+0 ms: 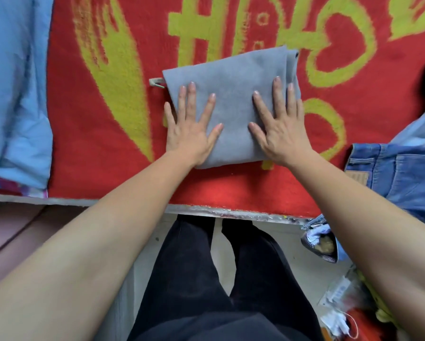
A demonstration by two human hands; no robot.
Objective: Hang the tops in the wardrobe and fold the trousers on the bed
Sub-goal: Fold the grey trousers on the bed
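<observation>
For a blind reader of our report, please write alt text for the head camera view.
The left hand and right hand press flat, fingers spread, on folded grey trousers on a red and yellow blanket. Blue jeans lie at the right edge, a light blue quilt at the left.

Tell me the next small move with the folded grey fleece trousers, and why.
Probably lift both hands off: the grey folded trousers already lie compact under the flat left hand and right hand, while blue denim jeans lie unfolded nearby.
</observation>
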